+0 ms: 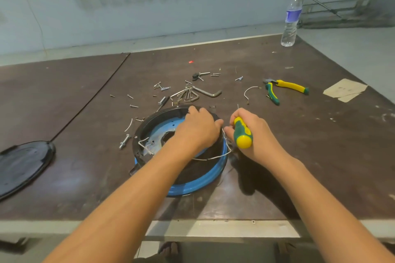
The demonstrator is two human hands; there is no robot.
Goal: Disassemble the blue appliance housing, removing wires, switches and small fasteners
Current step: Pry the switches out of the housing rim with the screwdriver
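Brown worktable (310,166) | blue housing (205,179) near front edge, centre | left hand (198,128) grips its far black rim | right hand (256,136) fisted around green-yellow screwdriver (242,134) just beside right rim, by white wire (213,157) | loose screws (162,87), hex keys (192,93), pliers (275,89) lie behind

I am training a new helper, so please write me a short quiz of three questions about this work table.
1. True or false: the right hand holds the pliers.
2. What does the left hand hold?
3. Where does the bottle stand? A at the far right corner of the table; B on the floor; C on the black lid.
Key: 1 false, it holds the screwdriver; the pliers lie on the table. 2 the housing, at its rim. 3 A.
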